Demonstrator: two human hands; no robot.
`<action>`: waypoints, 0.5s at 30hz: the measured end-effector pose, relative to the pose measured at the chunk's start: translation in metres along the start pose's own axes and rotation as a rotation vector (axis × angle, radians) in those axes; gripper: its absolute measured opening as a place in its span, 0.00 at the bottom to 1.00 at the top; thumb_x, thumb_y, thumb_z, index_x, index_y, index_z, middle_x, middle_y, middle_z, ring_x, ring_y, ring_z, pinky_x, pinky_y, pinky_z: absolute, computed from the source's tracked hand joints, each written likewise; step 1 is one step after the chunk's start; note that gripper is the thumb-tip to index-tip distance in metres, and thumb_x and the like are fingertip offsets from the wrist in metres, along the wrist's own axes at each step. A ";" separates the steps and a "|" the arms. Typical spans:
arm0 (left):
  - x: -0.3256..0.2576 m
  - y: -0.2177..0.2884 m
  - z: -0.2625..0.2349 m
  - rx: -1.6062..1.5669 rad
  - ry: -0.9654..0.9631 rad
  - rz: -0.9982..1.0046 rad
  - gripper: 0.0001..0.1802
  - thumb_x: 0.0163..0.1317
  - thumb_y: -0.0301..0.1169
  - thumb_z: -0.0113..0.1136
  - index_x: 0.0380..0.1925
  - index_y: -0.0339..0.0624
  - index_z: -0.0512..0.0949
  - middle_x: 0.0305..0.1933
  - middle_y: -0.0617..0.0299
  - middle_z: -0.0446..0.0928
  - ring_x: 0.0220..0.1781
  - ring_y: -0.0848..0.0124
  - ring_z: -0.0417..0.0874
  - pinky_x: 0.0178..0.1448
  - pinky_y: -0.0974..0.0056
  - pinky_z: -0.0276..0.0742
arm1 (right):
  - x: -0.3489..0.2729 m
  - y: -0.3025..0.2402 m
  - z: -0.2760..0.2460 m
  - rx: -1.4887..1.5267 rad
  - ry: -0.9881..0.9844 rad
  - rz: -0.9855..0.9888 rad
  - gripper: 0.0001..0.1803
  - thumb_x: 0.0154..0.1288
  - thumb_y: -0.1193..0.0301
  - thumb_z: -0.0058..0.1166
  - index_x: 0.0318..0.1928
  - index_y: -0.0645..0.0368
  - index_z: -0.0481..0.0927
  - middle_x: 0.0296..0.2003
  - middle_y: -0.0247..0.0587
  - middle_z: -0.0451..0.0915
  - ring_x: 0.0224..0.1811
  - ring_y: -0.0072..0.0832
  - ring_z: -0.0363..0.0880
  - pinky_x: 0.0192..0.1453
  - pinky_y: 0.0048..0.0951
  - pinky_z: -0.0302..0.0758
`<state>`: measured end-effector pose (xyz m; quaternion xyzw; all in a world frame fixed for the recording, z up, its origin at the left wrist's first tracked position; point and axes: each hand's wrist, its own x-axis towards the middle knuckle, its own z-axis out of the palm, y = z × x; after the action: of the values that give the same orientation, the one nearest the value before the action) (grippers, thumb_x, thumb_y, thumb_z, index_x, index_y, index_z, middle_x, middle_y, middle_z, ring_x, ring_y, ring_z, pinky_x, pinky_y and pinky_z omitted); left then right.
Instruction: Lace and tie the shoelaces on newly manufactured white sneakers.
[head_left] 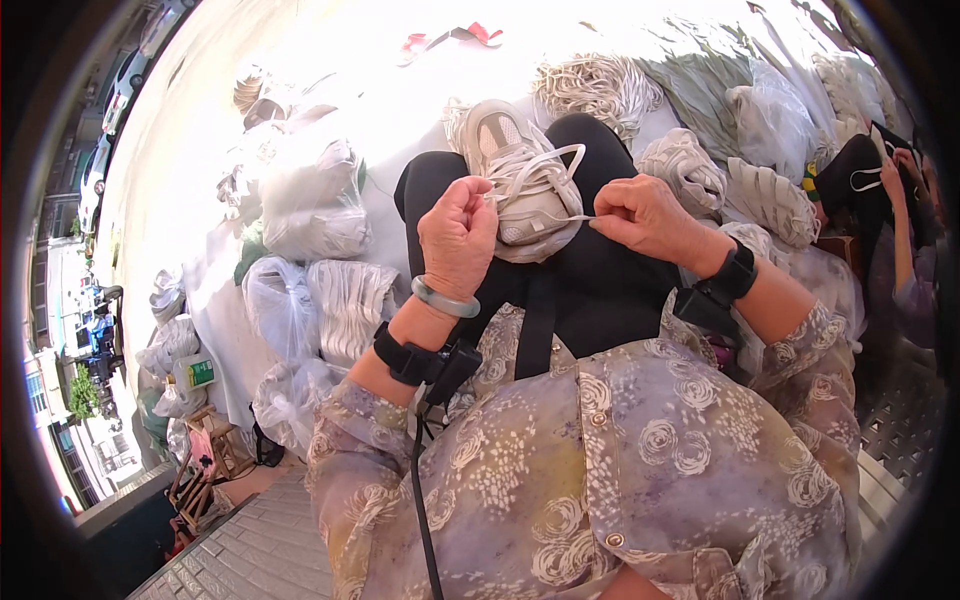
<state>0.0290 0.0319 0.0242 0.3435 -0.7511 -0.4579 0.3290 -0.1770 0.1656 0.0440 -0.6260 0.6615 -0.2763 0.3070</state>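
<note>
A beige and white lace-up sneaker (pixel 540 238) rests on my lap between my knees, its toe toward me. White shoelace (pixel 556 217) crosses its front, and a loose loop rises above the upper. My right hand (pixel 648 218) pinches a lace end at the right of the toe and holds it taut. On the shoe's left side, my left hand (pixel 457 232) is closed, thumb and finger pressed together at the lace; its fingertips are partly hidden. A bangle and a black strapped device are on my left arm, with another strapped device on my right wrist.
Bundles of white laces (pixel 597 88) lie ahead, with more bundles (pixel 770 200) to the right. Clear plastic bags (pixel 318 205) of pale material sit at the left. Another person's hand (pixel 892 180) holds something dark at far right. A wooden chair (pixel 205 460) stands lower left.
</note>
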 end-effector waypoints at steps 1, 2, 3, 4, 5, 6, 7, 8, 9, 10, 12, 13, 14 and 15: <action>0.000 0.006 0.006 0.015 -0.062 0.025 0.06 0.51 0.24 0.56 0.30 0.36 0.77 0.20 0.58 0.76 0.22 0.70 0.77 0.32 0.67 0.73 | 0.006 0.002 0.006 -0.051 0.157 -0.094 0.06 0.51 0.71 0.54 0.25 0.60 0.74 0.19 0.41 0.73 0.25 0.37 0.75 0.27 0.33 0.68; 0.001 0.007 0.014 0.015 -0.066 0.027 0.06 0.51 0.24 0.56 0.30 0.36 0.77 0.20 0.58 0.76 0.22 0.70 0.77 0.32 0.67 0.73 | 0.010 0.004 0.011 -0.102 0.313 -0.189 0.06 0.52 0.70 0.54 0.25 0.59 0.74 0.20 0.41 0.73 0.25 0.37 0.75 0.28 0.33 0.68; 0.003 0.009 0.023 0.063 -0.138 0.036 0.05 0.51 0.24 0.55 0.28 0.36 0.78 0.23 0.54 0.77 0.25 0.64 0.79 0.34 0.64 0.74 | 0.013 0.003 0.015 -0.195 0.373 -0.190 0.08 0.52 0.68 0.55 0.24 0.58 0.74 0.20 0.41 0.72 0.25 0.37 0.74 0.31 0.34 0.68; 0.006 0.010 0.029 0.110 -0.210 0.045 0.05 0.52 0.25 0.54 0.27 0.37 0.79 0.25 0.49 0.78 0.27 0.57 0.80 0.36 0.60 0.75 | 0.016 0.001 0.017 -0.191 0.375 -0.192 0.08 0.52 0.68 0.55 0.24 0.58 0.74 0.20 0.41 0.72 0.25 0.37 0.74 0.31 0.34 0.68; 0.008 0.011 0.033 0.182 -0.272 0.032 0.07 0.52 0.26 0.52 0.28 0.36 0.79 0.28 0.45 0.77 0.33 0.51 0.80 0.39 0.56 0.75 | 0.020 0.000 0.019 -0.221 0.387 -0.186 0.08 0.52 0.67 0.56 0.24 0.57 0.74 0.21 0.41 0.73 0.26 0.38 0.75 0.31 0.34 0.68; 0.011 0.010 0.036 0.185 -0.277 0.034 0.07 0.52 0.26 0.52 0.28 0.36 0.79 0.28 0.45 0.77 0.33 0.51 0.80 0.39 0.56 0.75 | 0.022 -0.001 0.020 -0.252 0.402 -0.174 0.08 0.51 0.67 0.56 0.25 0.57 0.73 0.22 0.41 0.73 0.27 0.38 0.75 0.32 0.35 0.67; 0.013 0.007 0.039 0.235 -0.304 0.012 0.08 0.54 0.27 0.53 0.30 0.35 0.79 0.23 0.50 0.77 0.26 0.61 0.80 0.34 0.62 0.75 | 0.024 -0.002 0.023 -0.249 0.408 -0.170 0.08 0.51 0.67 0.56 0.25 0.57 0.73 0.22 0.41 0.73 0.27 0.38 0.75 0.32 0.35 0.67; 0.014 0.004 0.041 0.285 -0.332 -0.011 0.09 0.55 0.27 0.53 0.32 0.34 0.80 0.19 0.54 0.77 0.19 0.71 0.79 0.29 0.68 0.75 | 0.027 -0.003 0.026 -0.291 0.436 -0.207 0.09 0.51 0.66 0.56 0.27 0.57 0.73 0.25 0.41 0.74 0.28 0.38 0.75 0.32 0.35 0.69; 0.014 0.001 0.043 0.288 -0.341 -0.006 0.09 0.55 0.27 0.53 0.32 0.34 0.80 0.19 0.54 0.77 0.19 0.71 0.79 0.29 0.68 0.75 | 0.028 -0.002 0.028 -0.334 0.465 -0.242 0.10 0.51 0.65 0.56 0.29 0.57 0.72 0.27 0.42 0.75 0.29 0.38 0.76 0.33 0.36 0.70; 0.013 -0.001 0.044 0.320 -0.318 0.063 0.10 0.55 0.28 0.52 0.33 0.35 0.80 0.20 0.53 0.78 0.22 0.68 0.80 0.31 0.66 0.75 | 0.028 0.001 0.030 -0.333 0.473 -0.235 0.10 0.51 0.65 0.56 0.29 0.57 0.72 0.27 0.42 0.75 0.29 0.38 0.76 0.33 0.36 0.70; 0.014 -0.001 0.046 0.353 -0.305 0.133 0.11 0.55 0.28 0.52 0.34 0.35 0.80 0.22 0.51 0.79 0.24 0.65 0.81 0.33 0.65 0.75 | 0.026 0.005 0.034 -0.413 0.350 -0.153 0.12 0.51 0.64 0.56 0.32 0.57 0.72 0.30 0.43 0.75 0.30 0.39 0.77 0.34 0.37 0.72; 0.016 0.004 0.046 0.361 -0.331 0.062 0.11 0.54 0.28 0.52 0.34 0.35 0.80 0.23 0.50 0.79 0.26 0.63 0.82 0.35 0.64 0.75 | 0.025 0.007 0.035 -0.399 0.347 -0.128 0.12 0.52 0.63 0.55 0.32 0.57 0.72 0.29 0.44 0.75 0.30 0.40 0.77 0.34 0.38 0.74; 0.016 0.006 0.047 0.368 -0.356 -0.010 0.12 0.54 0.28 0.52 0.35 0.36 0.80 0.24 0.49 0.79 0.28 0.61 0.82 0.37 0.62 0.75 | 0.024 0.009 0.035 -0.395 0.349 -0.120 0.12 0.52 0.63 0.55 0.32 0.57 0.72 0.29 0.44 0.75 0.30 0.40 0.77 0.34 0.38 0.74; 0.016 0.006 0.048 0.371 -0.359 -0.011 0.12 0.54 0.28 0.52 0.35 0.36 0.80 0.24 0.49 0.79 0.28 0.61 0.82 0.37 0.62 0.75 | 0.024 0.009 0.034 -0.370 0.379 -0.106 0.12 0.52 0.63 0.54 0.31 0.57 0.72 0.28 0.44 0.75 0.30 0.41 0.77 0.33 0.38 0.74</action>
<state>-0.0197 0.0429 0.0152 0.3155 -0.8666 -0.3676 0.1194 -0.1578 0.1427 0.0134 -0.6424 0.7126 -0.2787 0.0432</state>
